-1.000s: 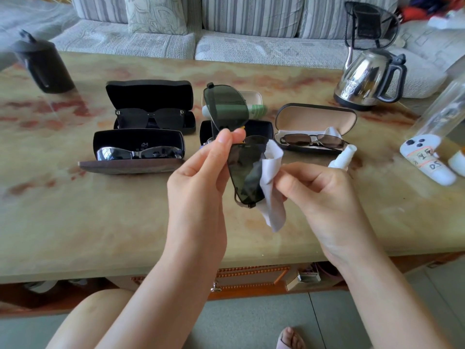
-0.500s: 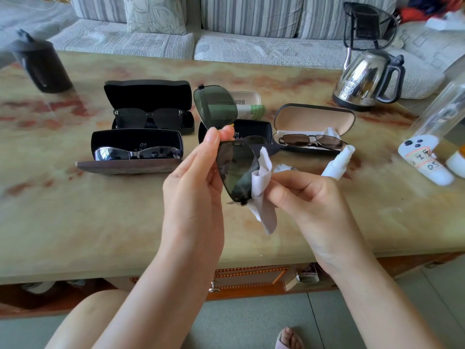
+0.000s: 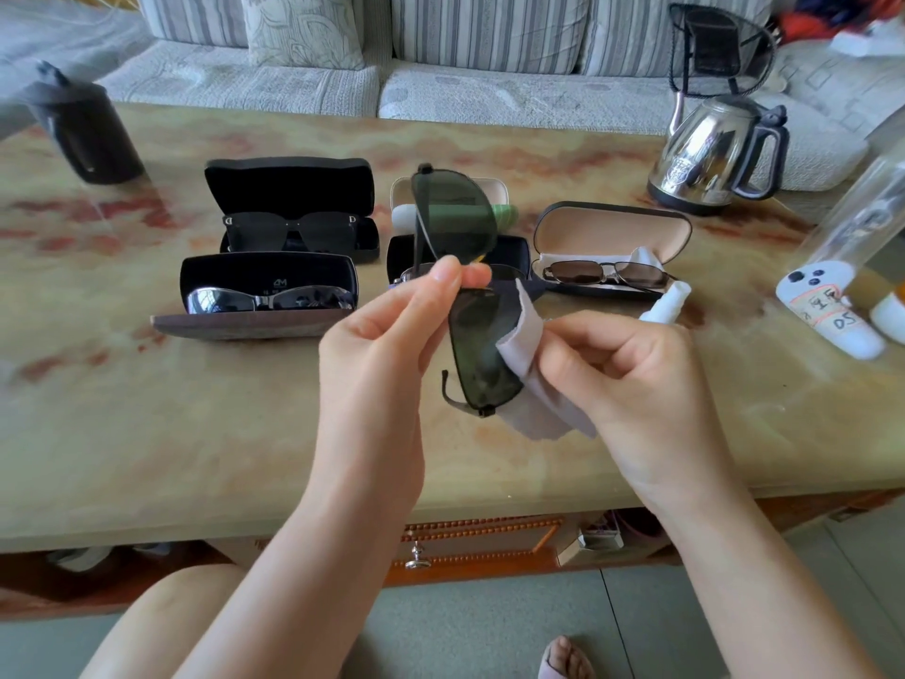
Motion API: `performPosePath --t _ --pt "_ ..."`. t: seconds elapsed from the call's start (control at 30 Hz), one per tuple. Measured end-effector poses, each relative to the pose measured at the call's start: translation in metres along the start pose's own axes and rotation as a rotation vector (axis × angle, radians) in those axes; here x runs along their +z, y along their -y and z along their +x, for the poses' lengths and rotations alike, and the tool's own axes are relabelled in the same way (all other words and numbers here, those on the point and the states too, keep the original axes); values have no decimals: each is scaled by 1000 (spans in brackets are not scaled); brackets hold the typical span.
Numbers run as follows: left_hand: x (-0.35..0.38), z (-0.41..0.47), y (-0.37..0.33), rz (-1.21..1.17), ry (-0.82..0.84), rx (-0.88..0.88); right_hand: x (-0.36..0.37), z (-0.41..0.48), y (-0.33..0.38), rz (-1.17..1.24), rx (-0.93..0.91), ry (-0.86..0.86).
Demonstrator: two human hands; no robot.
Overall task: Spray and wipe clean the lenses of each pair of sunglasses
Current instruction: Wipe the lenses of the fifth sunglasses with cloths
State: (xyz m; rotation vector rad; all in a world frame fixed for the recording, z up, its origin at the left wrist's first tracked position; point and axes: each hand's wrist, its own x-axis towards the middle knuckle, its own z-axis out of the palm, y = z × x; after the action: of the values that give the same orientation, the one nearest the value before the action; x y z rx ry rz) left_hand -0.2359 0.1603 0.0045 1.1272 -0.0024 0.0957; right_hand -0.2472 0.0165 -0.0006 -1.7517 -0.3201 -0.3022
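Pinching the bridge of the sunglasses (image 3: 477,355) between thumb and forefinger (image 3: 443,276), the left hand (image 3: 387,345) holds the pair on end above the table (image 3: 147,433). One lens stands at 12 o'clock, the other at 6. The remaining left fingers are loosely bent behind the thumb.

Right hand (image 3: 622,379): fingers curled, pressing a grey cloth (image 3: 531,335) against the 3 o'clock edge of the lower lens. The cloth folds round that edge and its loose end hangs below the hand. Thumb position is hidden by the cloth, so I cannot tell.

Dial centred on the held pair:
- 2 o'clock, just behind the right knuckles: white spray bottle (image 3: 666,303). Contact with the hand cannot be judged.
- 1 o'clock: open tan case (image 3: 612,232) with a brown pair (image 3: 607,274) inside.
- 9 o'clock: open case with a silver pair (image 3: 269,298).
- 10 o'clock: open black case with a black pair (image 3: 294,232).
- 12 o'clock: a dark case and a pale tin, mostly hidden by the upper lens.
- Far 1 o'clock: steel kettle (image 3: 710,149).
- Far 10 o'clock: dark jug (image 3: 83,134).
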Motion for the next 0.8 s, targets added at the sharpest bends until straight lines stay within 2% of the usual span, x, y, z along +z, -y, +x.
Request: performPosePath --t 0.2,0.37,0.6,0.8 --pt "3 -2 5 69 33 -41 -4 8 3 -17 28 -18" --pt "6 -4 7 102 30 -48 -5 12 3 37 149 -16" --pt "-5 7 -4 -72 9 -14 1 2 1 51 195 34" --pt "-4 9 2 -90 67 -103 -10 8 3 302 274 -14"
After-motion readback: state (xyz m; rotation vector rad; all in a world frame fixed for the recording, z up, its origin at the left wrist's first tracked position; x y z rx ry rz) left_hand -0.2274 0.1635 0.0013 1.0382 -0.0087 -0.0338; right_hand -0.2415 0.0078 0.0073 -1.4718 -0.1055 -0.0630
